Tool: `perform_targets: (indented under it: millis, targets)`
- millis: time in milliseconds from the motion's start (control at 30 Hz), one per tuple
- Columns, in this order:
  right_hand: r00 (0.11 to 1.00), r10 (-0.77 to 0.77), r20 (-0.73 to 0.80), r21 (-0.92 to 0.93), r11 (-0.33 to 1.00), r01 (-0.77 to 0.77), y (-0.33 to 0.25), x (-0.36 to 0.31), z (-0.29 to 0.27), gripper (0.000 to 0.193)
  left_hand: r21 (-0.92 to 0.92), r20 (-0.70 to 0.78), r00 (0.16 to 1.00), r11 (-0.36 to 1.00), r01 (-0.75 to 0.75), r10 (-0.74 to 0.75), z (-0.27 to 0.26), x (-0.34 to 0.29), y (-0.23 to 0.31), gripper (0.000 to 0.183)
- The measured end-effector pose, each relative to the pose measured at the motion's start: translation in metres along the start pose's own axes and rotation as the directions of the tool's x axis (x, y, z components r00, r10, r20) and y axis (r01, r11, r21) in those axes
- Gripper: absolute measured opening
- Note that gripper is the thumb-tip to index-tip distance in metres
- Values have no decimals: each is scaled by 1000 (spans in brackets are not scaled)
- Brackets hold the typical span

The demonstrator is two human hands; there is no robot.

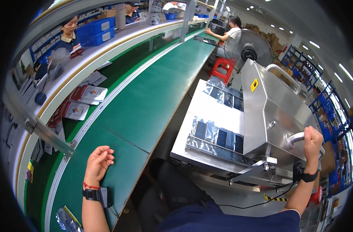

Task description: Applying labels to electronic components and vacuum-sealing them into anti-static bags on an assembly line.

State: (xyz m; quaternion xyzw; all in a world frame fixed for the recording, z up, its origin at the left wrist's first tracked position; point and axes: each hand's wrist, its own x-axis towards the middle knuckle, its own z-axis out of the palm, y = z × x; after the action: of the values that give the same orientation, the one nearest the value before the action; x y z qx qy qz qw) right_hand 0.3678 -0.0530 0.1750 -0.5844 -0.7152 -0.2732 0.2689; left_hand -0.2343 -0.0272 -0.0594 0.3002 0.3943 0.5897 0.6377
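My left hand (100, 162) rests loosely curled over the green worktable (145, 104), its fingers drawn in with nothing visible in them. To the right stands a stainless steel chamber sealing machine, its boxy metal lid (277, 104) tilted up. My right hand (313, 143) is wrapped round the curved metal handle (296, 137) on that lid. Clear plastic bags with dark flat pieces inside (217, 135) lie in a row on the near side of the white machine bed (211, 109). A second row of such bags (225, 96) lies along the bed's far side.
A conveyor with red-and-white packs (76, 110) runs under a shelf at left, with blue bins (95, 33) above. Crumpled clear plastic (67, 220) lies at the table's near left. Beyond the machine are a red stool (222, 67), a large fan (249, 52) and several people.
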Motion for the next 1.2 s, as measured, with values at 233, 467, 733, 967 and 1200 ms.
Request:
perform_targets:
  millis: [233,467,733,967,1200]
  targets:
    - [999,31,38,43,999,-32,38,-12,-11,37,55,-27,1000,998,-9,10,6,4,-2,15]
    - [987,126,96,68,989,-133,93,-40,-25,36,82,-29,999,996,-21,23,4,4,-2,15]
    - [933,343,109,-35,939,-341,178,-137,-15,31,309,-153,987,947,89,-43,26,10,7,13]
    - [900,421,114,-143,903,-404,178,-169,0,31,541,30,992,836,90,-126,149,41,19,12]
    - [964,224,-141,-464,846,-264,87,-121,6,5,764,266,865,641,80,-425,253,101,-39,27]
